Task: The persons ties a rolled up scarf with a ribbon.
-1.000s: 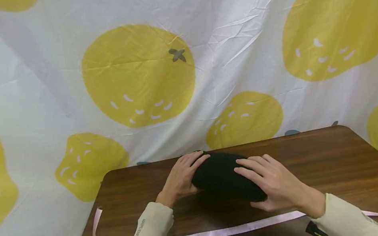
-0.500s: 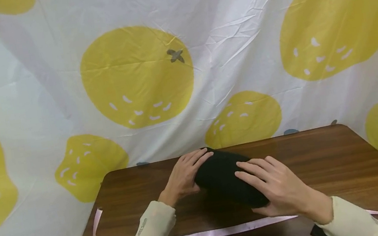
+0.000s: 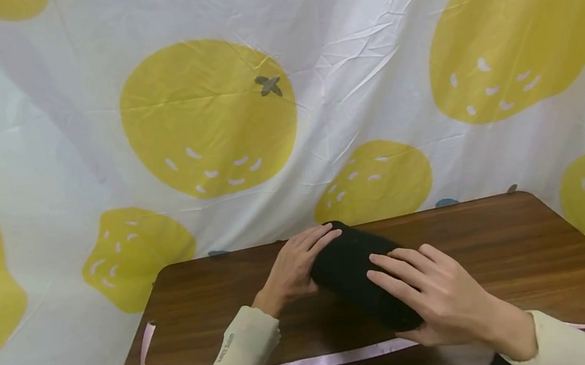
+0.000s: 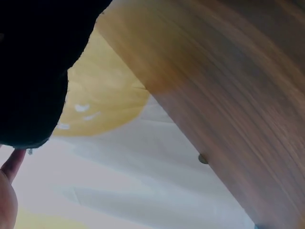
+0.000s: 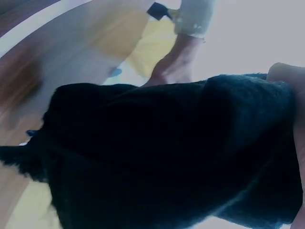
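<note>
Both hands hold a black, soft-looking oblong bundle [image 3: 358, 273] above the brown wooden table [image 3: 504, 252]. My left hand [image 3: 295, 263] grips its far left end, fingers over the top. At the near right end my right hand [image 3: 443, 292] grips it, fingers spread over the top and thumb underneath. The bundle slants from far left to near right. In the right wrist view the black bundle [image 5: 143, 152] looks fuzzy, with a ragged bit sticking out at one side. The left wrist view has its dark edge [image 4: 38, 86] above a fingertip.
A pink satin ribbon [image 3: 307, 364] lies across the table in front of the bundle, its left end curving away from me; the right forearm hides part of it. Behind the table hangs a white cloth [image 3: 346, 87] with yellow lemons printed on it.
The bundle has turned: its left end has moved right and slightly farther away, its right end nearer to me. Both hands have gone along with it, keeping their hold. The ribbon lies unchanged.
</note>
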Motion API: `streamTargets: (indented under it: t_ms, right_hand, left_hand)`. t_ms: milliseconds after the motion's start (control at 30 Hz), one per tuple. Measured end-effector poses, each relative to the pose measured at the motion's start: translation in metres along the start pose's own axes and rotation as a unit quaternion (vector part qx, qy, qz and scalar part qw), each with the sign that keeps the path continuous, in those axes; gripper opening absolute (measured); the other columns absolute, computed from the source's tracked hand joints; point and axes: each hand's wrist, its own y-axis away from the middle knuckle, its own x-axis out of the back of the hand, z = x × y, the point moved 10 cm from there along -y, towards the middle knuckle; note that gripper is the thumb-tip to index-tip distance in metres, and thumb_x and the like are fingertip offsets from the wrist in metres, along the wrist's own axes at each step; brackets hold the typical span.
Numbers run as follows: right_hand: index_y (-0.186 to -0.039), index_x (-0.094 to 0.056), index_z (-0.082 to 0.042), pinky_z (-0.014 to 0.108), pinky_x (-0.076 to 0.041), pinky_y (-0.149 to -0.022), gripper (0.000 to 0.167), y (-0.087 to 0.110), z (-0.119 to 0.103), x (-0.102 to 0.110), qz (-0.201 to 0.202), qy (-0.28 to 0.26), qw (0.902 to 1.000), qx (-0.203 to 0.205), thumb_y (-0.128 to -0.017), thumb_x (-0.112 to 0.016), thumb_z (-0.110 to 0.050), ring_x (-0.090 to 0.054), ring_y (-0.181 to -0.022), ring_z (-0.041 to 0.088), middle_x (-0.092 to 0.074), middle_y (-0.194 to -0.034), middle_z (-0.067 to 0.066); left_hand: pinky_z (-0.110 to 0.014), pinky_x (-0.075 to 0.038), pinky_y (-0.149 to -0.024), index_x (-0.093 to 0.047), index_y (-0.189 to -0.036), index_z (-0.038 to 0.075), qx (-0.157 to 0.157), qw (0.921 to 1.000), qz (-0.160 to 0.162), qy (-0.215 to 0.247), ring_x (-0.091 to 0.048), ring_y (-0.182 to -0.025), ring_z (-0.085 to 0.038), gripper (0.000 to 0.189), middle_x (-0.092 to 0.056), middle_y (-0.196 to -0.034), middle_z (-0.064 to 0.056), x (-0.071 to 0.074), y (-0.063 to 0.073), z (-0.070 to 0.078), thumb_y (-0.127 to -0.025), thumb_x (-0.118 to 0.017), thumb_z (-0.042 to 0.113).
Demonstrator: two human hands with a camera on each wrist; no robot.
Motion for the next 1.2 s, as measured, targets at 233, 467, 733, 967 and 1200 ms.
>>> streamTargets:
  t_ms: [233,467,733,967,1200]
  right_hand:
    - [-0.125,-0.062,0.001,0.043,-0.046,-0.061,0.062,-0.015,-0.008,0.013,-0.002,0.009,0.9999,-0.009,-0.090,-0.049,-0.048,-0.064,-0.089,0.033,-0.066,-0.123,0.019]
    - [-0.127,-0.061,0.001,0.040,-0.046,-0.063,0.063,-0.023,-0.020,0.016,-0.012,0.001,0.9995,-0.028,-0.091,-0.050,-0.051,-0.063,-0.090,0.031,-0.064,-0.127,0.019]
    - [-0.135,-0.054,0.003,0.040,-0.052,-0.079,0.086,-0.016,-0.034,0.003,-0.053,-0.026,0.9967,-0.056,-0.079,-0.068,-0.061,-0.060,-0.100,0.027,-0.058,-0.134,0.022]
    - [-0.119,-0.064,0.000,0.050,-0.047,-0.080,0.071,-0.013,-0.054,-0.007,-0.002,0.015,0.9995,-0.026,-0.081,-0.068,-0.060,-0.058,-0.095,0.031,-0.067,-0.110,0.015]
    - [-0.104,-0.067,-0.007,0.054,-0.020,-0.118,0.033,-0.006,-0.065,-0.020,0.041,0.016,0.9977,-0.052,-0.108,-0.034,-0.014,-0.064,-0.104,0.039,-0.068,-0.100,0.010]
  left_hand:
    - [-0.035,-0.034,-0.114,-0.041,-0.148,0.019,-0.010,0.9996,0.014,0.022,-0.048,-0.134,-0.023,0.096,-0.047,-0.150,-0.005,0.007,-0.006,0.008,-0.067,-0.090,0.034]
    - [-0.037,-0.037,-0.113,-0.042,-0.147,0.019,-0.023,0.9990,0.024,0.029,-0.049,-0.134,-0.023,0.096,-0.048,-0.149,-0.006,0.011,-0.003,0.014,-0.066,-0.089,0.039]
    - [-0.037,-0.037,-0.112,-0.042,-0.148,0.016,-0.049,0.9975,0.021,0.046,-0.048,-0.134,-0.025,0.100,-0.047,-0.149,-0.009,0.010,0.007,0.020,-0.064,-0.091,0.043]
    - [-0.036,-0.036,-0.113,-0.042,-0.147,0.016,-0.056,0.9970,0.005,0.053,-0.048,-0.135,-0.026,0.101,-0.047,-0.150,-0.010,0.004,0.015,0.021,-0.063,-0.092,0.042]
    - [-0.040,-0.039,-0.110,-0.043,-0.147,0.016,-0.059,0.9971,-0.005,0.048,-0.048,-0.135,-0.029,0.101,-0.047,-0.150,-0.011,-0.003,0.024,0.022,-0.063,-0.093,0.041]
